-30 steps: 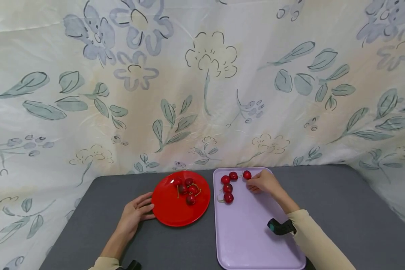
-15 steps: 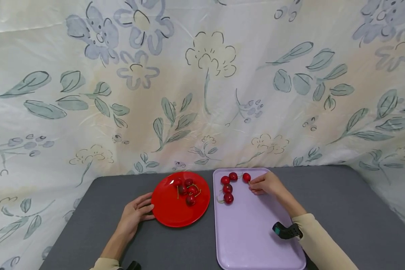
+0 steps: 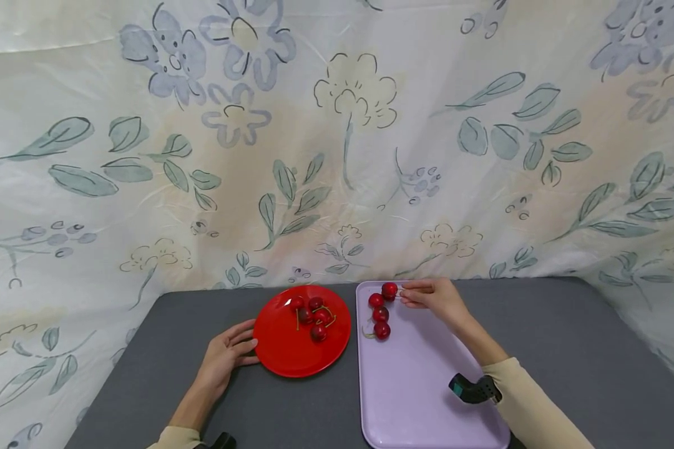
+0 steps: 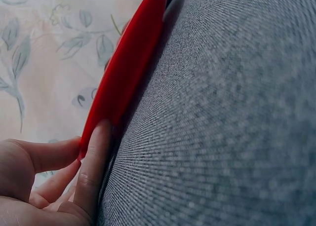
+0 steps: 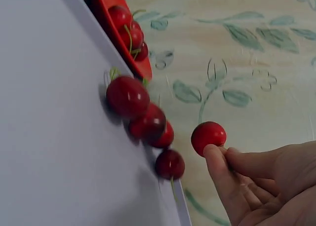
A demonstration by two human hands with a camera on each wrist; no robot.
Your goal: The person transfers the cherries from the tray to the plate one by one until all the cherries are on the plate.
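My right hand [image 3: 435,299] is over the far part of the lilac tray [image 3: 415,386], pinching a red cherry [image 5: 208,138] at its stem end between thumb and finger. In the right wrist view that cherry hangs apart from the others, above the tray. Several dark red cherries [image 5: 127,96] lie in a curved row on the tray's far left; in the head view the held one overlaps the row's far end. To the left, my left hand [image 3: 224,355] holds the rim of a red plate [image 4: 118,83], thumb at the edge and a finger against its underside. Several stemmed cherries [image 3: 318,333] lie on the plate.
Plate and tray stand side by side on a grey cloth-covered table [image 3: 292,411], a narrow gap between them. Behind the table hangs a flowered curtain [image 3: 337,143].
The right hand has lifted the cherry at the right end of the row and carried it left, towards the row's far end. The left hand and the plate have stayed put.
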